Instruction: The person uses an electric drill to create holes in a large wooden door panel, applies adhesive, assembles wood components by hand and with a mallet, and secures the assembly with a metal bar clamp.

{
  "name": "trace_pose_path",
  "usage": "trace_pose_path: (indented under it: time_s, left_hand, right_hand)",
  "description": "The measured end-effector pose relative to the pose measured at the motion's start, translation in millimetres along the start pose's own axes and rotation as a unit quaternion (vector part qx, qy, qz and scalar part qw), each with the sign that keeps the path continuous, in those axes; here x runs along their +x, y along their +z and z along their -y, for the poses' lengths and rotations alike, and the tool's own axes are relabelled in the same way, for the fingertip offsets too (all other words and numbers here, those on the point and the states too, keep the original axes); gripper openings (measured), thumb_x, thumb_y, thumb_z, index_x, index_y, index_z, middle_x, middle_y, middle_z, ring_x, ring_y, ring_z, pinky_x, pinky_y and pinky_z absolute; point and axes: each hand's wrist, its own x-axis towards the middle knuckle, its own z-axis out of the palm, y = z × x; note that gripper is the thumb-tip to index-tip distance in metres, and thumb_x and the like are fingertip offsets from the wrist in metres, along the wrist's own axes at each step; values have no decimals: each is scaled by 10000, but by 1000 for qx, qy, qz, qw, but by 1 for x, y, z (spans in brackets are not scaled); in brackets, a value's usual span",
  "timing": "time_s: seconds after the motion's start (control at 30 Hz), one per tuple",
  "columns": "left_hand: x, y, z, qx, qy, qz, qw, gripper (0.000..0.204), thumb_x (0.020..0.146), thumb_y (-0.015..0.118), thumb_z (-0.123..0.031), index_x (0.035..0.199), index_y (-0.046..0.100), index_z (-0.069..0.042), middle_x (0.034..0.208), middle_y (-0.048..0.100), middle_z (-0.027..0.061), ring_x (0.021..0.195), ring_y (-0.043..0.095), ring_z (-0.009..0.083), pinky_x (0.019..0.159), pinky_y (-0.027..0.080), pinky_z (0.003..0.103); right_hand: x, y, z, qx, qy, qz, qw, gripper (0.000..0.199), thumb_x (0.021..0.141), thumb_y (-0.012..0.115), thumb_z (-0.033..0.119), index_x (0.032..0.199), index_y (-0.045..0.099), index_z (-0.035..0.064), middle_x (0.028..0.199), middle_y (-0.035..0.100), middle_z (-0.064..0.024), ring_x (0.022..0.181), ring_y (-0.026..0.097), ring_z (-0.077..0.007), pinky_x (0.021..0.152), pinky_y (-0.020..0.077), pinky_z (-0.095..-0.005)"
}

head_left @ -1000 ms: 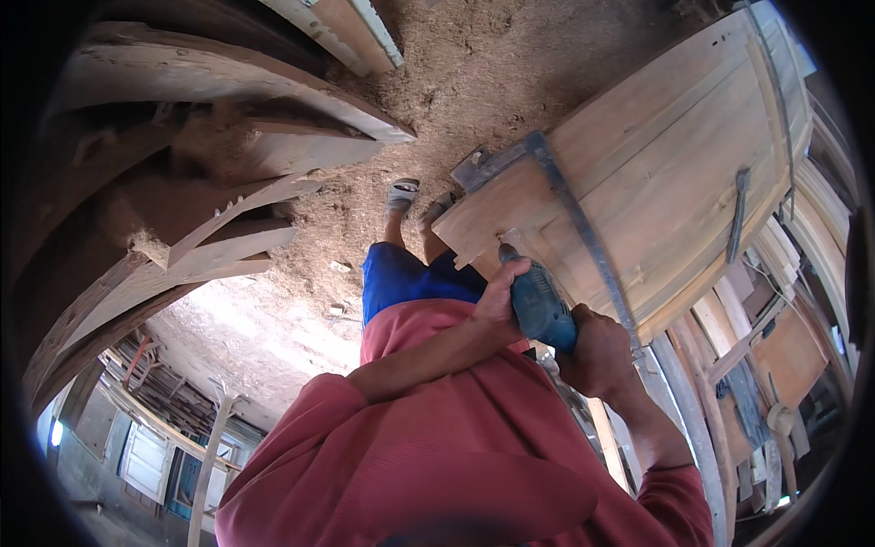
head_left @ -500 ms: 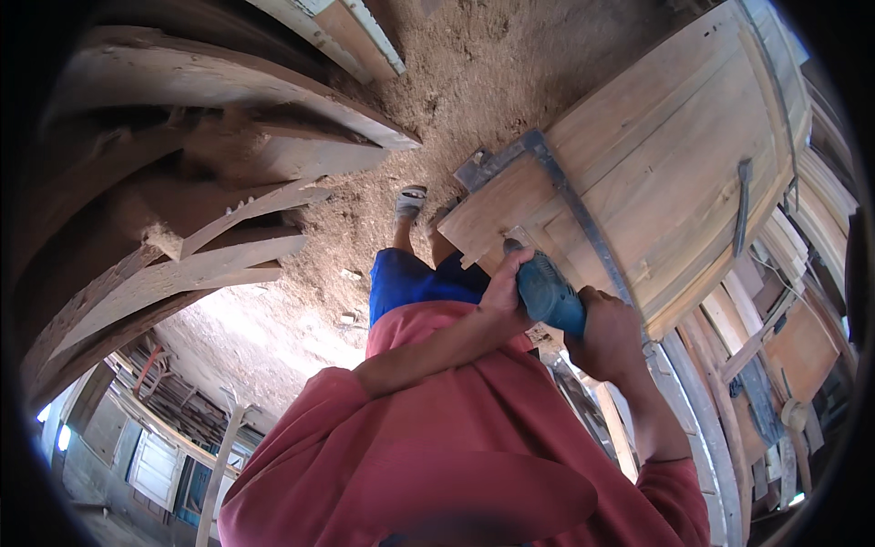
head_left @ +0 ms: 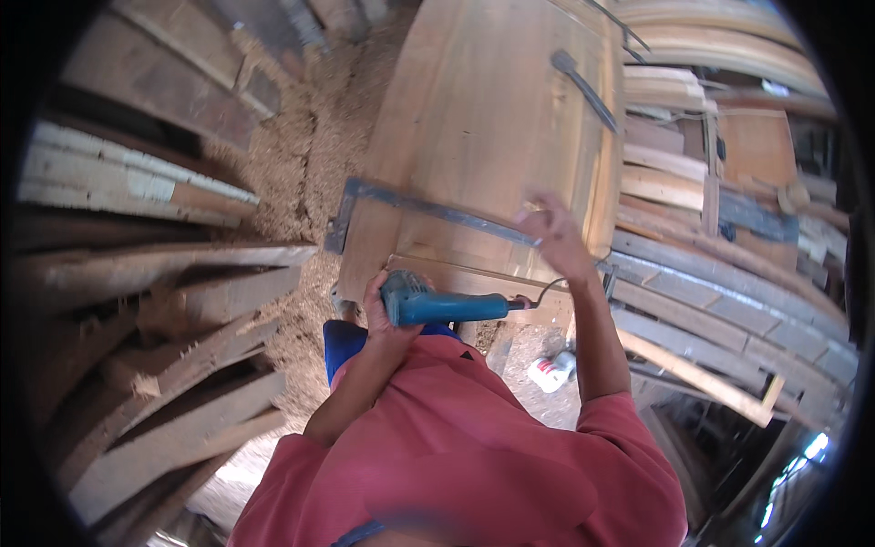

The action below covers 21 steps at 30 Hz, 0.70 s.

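Observation:
My left hand (head_left: 376, 305) grips the vented head of a teal corded power tool (head_left: 447, 307), shaped like an angle grinder. It is held level in front of my body, its handle pointing right and a dark cord (head_left: 547, 290) running from the end. Beyond it lies a wooden panel (head_left: 483, 118), with a long dark metal clamp (head_left: 437, 211) across its near part. Over the panel's near right side, my right hand (head_left: 551, 232) is raised off the tool. Motion smears its fingers. I see nothing plain in it.
A dark metal bar (head_left: 585, 89) rests on the panel's far right part. Rough boards (head_left: 182, 273) jut in from the left above a floor strewn with shavings (head_left: 305, 150). Stacked timber (head_left: 665, 182) stands on the right. A white and red container (head_left: 550, 372) sits low behind the bench.
My right hand has let go of the tool's handle and moved up over the panel. The tool has swung level in my left hand. The view has turned to the right.

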Motion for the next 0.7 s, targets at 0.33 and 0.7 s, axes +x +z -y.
trace_pose_path:
  time_s: [0.33,0.7]
  left_hand:
    - [10,-19,2,15,-11,-35,999,411,863,634,-414,1067,647,-57,1068,668,195,1021,629,386,923,534,537]
    - [13,-19,16,56,9,1,998,372,863,652,-386,1056,662,-68,1002,696,156,961,661,370,939,538,534]
  right_hand:
    - [-47,10,-287,552,372,-227,711,443,1011,595,378,1215,529,-9,1045,643,-149,878,653,-319,741,574,-431]
    - [-26,-54,-254,448,72,-355,817,163,1017,526,163,973,631,46,704,586,-55,646,611,-177,600,505,-351]
